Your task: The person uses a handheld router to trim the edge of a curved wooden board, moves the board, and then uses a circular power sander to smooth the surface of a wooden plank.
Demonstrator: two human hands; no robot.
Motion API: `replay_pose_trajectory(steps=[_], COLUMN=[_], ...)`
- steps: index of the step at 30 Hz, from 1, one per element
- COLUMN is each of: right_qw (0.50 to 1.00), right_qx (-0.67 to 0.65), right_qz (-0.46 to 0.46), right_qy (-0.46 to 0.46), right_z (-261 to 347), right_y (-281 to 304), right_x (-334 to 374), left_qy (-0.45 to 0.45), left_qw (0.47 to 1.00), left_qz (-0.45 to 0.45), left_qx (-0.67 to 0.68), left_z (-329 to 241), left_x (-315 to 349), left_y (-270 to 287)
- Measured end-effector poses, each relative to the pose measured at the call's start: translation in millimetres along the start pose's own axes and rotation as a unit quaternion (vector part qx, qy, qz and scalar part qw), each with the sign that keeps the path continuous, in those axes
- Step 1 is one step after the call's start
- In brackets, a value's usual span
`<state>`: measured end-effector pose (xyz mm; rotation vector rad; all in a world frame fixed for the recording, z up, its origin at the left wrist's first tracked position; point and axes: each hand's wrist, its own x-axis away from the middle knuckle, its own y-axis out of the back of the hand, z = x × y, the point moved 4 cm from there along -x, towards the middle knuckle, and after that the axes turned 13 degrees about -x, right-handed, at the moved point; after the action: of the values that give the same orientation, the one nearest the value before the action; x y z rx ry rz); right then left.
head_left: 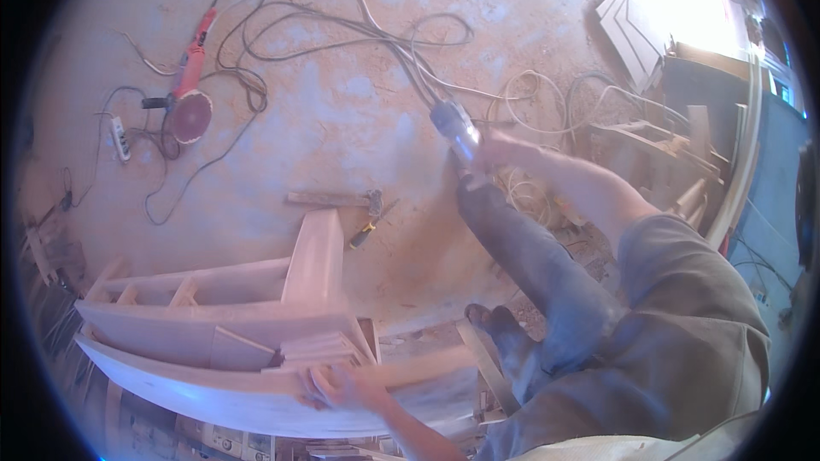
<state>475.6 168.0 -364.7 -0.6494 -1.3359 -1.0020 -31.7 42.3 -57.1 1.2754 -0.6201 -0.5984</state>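
A large pale wooden frame (pixel 205 324) with a long curved front board lies at the lower left. My left hand (pixel 350 388) is on its upper edge, fingers bent over the wood beside a stack of thin layered pieces (pixel 320 348). Farther up, my right hand (pixel 504 152) is closed around a grey, silvery cylindrical power tool (pixel 457 130), just beyond my knee. Motion smears that hand, and the tool's working end cannot be made out. Cables run up to the tool's far end.
A red angle grinder (pixel 192 77) with a round disc lies at the upper left, near a white power strip (pixel 120 138). Tangled cables (pixel 342 43) cross the dusty floor. A hammer (pixel 342 200) and a yellow-black screwdriver (pixel 366 232) lie beyond the frame. Wood scraps (pixel 658 149) pile up at right.
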Motion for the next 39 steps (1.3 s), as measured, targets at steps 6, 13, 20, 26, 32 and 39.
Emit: replay_pose_trajectory(steps=[6, 13, 20, 26, 32, 39], right_qw=[0.866, 0.847, 0.866, 0.857, 0.846, 0.832], right_qx=[-0.435, -0.361, -0.264, -0.344, -0.414, -0.44], right_qz=[0.128, 0.04, -0.064, 0.029, -0.021, -0.046], right_qy=[0.212, 0.389, 0.419, 0.382, 0.335, 0.334], right_z=[3.9, -66.1, -219.7, -272.8, -324.7, -333.3], right_y=[-71.7, -126.2, -197.4, -261.9, -281.2, -296.9], right_x=[286.0, 521.7, 606.5, 618.4, 601.3, 593.3], left_qy=[-0.04, -0.263, -0.255, -0.248, -0.328, -0.461], left_qw=[0.999, 0.844, 0.483, 0.594, 0.675, 0.784], left_qz=[-0.028, 0.191, 0.55, 0.497, 0.445, 0.276], left_qx=[0.007, 0.427, 0.632, 0.581, 0.488, 0.31], left_z=[7.6, -59.1, -48.7, 21.0, 10.5, 10.3], left_x=[-4.6, 79.3, 340.8, 387.2, 440.8, 458.9], left_y=[11.8, 123.2, 213.8, 205.7, 189.7, 199.2])
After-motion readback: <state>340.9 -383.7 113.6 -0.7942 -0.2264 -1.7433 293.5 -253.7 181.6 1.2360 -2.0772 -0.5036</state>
